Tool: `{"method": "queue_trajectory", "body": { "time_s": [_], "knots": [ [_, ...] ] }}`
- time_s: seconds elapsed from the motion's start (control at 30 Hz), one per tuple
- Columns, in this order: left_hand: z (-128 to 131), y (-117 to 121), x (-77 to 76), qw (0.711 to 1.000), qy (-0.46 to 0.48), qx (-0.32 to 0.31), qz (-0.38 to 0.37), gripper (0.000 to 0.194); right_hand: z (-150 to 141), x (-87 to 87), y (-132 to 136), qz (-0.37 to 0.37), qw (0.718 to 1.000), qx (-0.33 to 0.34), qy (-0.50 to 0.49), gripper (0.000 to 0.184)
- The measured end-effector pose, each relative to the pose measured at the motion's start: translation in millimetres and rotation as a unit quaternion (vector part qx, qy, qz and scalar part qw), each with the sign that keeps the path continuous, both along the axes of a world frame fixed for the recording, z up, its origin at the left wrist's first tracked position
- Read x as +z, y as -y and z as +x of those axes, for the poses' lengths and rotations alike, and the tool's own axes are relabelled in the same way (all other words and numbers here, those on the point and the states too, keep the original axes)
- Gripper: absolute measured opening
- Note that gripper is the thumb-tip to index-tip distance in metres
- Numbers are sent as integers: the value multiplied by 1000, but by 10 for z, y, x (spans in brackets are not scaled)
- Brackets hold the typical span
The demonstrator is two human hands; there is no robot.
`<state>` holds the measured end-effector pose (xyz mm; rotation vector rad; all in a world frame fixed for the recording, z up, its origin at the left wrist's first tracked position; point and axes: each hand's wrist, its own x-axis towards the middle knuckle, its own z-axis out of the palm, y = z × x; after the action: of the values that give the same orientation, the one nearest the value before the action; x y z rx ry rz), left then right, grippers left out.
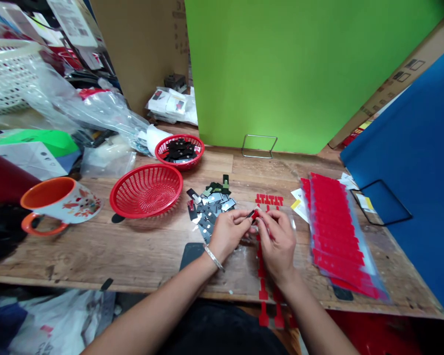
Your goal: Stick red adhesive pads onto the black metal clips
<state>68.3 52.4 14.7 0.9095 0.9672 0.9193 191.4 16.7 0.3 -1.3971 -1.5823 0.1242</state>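
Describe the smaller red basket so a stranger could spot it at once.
Find the upright green board at the back of the wooden table. By its lower left corner sits the smaller red basket. Dark pieces heaped inside set it apart from the larger red basket nearby, whose latticed bottom shows.

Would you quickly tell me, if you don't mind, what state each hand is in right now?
Left hand: closed, fingertips pinching a small dark piece.
Right hand: closed, fingertips on the red tab at that piece.

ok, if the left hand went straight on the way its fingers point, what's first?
Likely the right hand, its fingertips just across the small black-and-red piece; exact gap unclear.
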Motion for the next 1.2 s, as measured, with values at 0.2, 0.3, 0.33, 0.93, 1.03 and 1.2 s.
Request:
{"method": "queue_trajectory", "body": {
  "time_s": [0.2,0.3,0.33,0.93,1.03,1.2],
  "knots": [
    [2,19,29,1000,0,-1,-1,29,-2,8,-10,10,1000,-3,27,32],
    [6,32,35,1000,2,0,1,29,5,2,-5,7,999,-3,32,32],
    [7,37,36,1000,4,1,4,29,11,-2,-3,8,999,-3,38,32],
    [59,125,1,998,45,-2,-53,29,101,25,-2,22,1000,10,10,25],
    [66,126,29,998,52,-4,-38,30,98,43,-11,16,1000,3,-5,23],
    [90,85,80,999,30,31,-33,26,80,21,3,22,1000,-3,-1,30]
  ]
}}
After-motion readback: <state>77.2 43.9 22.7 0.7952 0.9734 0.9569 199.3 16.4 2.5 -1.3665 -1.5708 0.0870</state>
